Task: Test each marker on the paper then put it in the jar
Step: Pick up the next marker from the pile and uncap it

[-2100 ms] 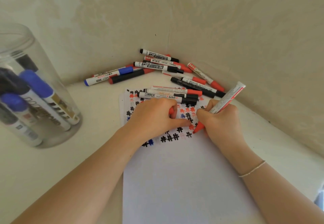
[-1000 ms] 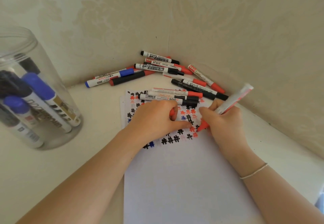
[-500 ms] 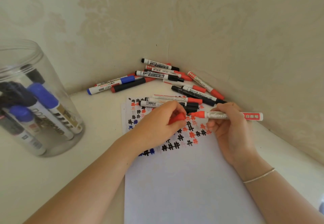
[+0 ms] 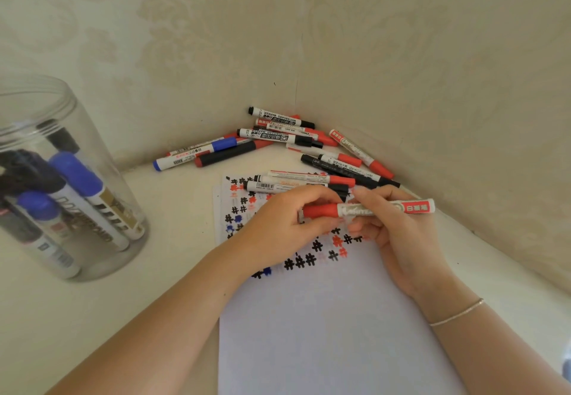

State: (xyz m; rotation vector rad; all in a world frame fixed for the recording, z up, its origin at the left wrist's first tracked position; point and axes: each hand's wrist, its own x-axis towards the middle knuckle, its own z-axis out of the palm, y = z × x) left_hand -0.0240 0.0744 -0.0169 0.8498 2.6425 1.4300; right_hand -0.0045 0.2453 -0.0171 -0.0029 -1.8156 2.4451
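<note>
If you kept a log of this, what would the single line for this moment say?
step: capping red marker | left hand: on cap end | right hand: grips barrel | over paper | jar: holds markers

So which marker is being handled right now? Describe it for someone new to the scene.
Start at the white paper. Above its hash marks, both hands meet on one red marker, held level off the sheet. The other loose markers lie on the table.
</note>
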